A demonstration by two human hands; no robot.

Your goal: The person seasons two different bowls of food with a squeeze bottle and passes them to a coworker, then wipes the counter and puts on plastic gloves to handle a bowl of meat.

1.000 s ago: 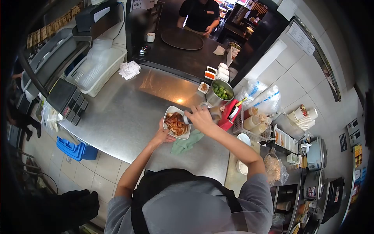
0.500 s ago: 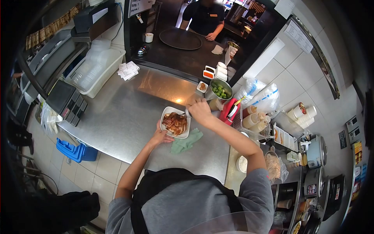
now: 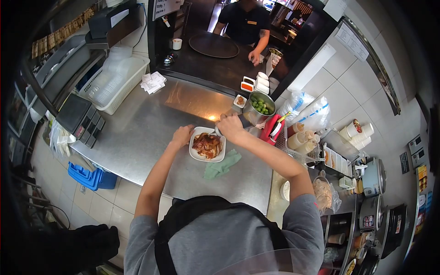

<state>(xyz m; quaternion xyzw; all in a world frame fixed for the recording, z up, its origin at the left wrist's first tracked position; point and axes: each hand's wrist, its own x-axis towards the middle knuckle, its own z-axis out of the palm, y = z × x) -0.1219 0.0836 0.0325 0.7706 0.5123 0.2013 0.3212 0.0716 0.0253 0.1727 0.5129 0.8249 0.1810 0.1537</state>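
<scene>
A white square bowl (image 3: pixel 194 155) of glossy brown sliced meat (image 3: pixel 207 145) sits on the steel counter. My left hand (image 3: pixel 183 135) is closed at the bowl's upper left rim, its fingers partly hidden. At the upper right corner, my right hand (image 3: pixel 230 127) is wrapped round a metal utensil (image 3: pixel 217 131) whose end reaches the bowl's edge; its full shape is hidden. A crumpled green cloth (image 3: pixel 222 165) lies just right of the bowl. Beyond my right hand stand a metal pot of small green limes (image 3: pixel 260 106) and a small dish of brown food (image 3: pixel 239 101).
Sauce dishes (image 3: pixel 248 84) stand by the pass window, where a co-worker's hand (image 3: pixel 255 57) is near a round black tray (image 3: pixel 214 45). Squeeze bottles (image 3: pixel 301 142) fill a basket at right. A white basket of plastic lids (image 3: pixel 114 82) and paper slips (image 3: pixel 152 82) are at left.
My left hand has moved from the bowl's lower left side up to its upper left rim. My right hand has shifted slightly. The co-worker's hand has moved right and forward.
</scene>
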